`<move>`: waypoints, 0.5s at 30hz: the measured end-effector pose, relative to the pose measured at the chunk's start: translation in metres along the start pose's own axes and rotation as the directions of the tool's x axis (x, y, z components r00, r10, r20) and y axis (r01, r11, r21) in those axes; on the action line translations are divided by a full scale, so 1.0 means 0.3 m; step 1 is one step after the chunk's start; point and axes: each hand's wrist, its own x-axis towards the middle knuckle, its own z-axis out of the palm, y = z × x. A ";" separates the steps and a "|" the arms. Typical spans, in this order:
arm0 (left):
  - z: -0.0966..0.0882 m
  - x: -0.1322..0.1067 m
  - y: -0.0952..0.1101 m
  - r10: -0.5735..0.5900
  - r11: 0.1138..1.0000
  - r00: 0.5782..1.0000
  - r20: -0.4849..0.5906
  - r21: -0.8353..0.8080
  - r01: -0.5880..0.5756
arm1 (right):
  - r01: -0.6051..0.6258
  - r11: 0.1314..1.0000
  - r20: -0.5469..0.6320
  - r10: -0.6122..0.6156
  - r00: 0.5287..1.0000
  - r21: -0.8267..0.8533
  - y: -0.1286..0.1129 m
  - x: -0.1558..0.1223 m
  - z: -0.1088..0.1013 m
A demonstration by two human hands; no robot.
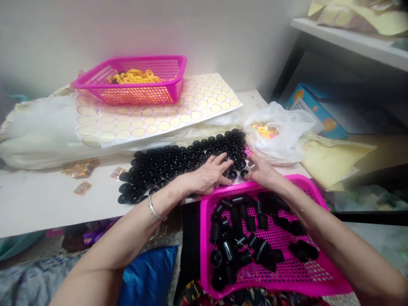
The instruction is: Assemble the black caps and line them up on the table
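Many small black cylinders (pixel 180 163) stand upright in packed rows on the white table, each with a round hollow in its top. My left hand (pixel 208 174) lies over the right part of these rows, fingers spread and touching the tops. At the right end of the rows is my right hand (pixel 263 171), its thumb and forefinger apart beside a black cylinder (pixel 244 174). Below both hands, a pink mesh basket (pixel 205 238) holds loose black cylinders (pixel 228 250) lying in all directions. My right forearm passes over its right side.
Behind the rows, a pink basket (pixel 127 95) of yellow ring-like pieces stands on sheets of round yellow stickers (pixel 194 114). A white plastic bag (pixel 277 131) sits at right, near a blue box (pixel 306 102) and a shelf (pixel 350 42). Small packets (pixel 83 188) lie left.
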 end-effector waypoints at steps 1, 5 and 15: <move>-0.004 0.014 -0.003 0.013 1.000 0.999 0.030 -0.009 -0.013 | -0.010 0.999 0.038 0.009 0.999 0.040 -0.007 0.010 -0.002; -0.004 0.037 -0.018 0.032 0.999 0.997 0.065 -0.040 -0.030 | -0.019 0.992 0.122 0.003 0.993 0.127 -0.023 0.034 0.014; 0.017 -0.013 -0.037 0.042 0.997 0.998 -0.050 -0.059 -0.045 | 0.052 0.998 0.076 -0.055 0.996 0.045 -0.024 0.031 0.027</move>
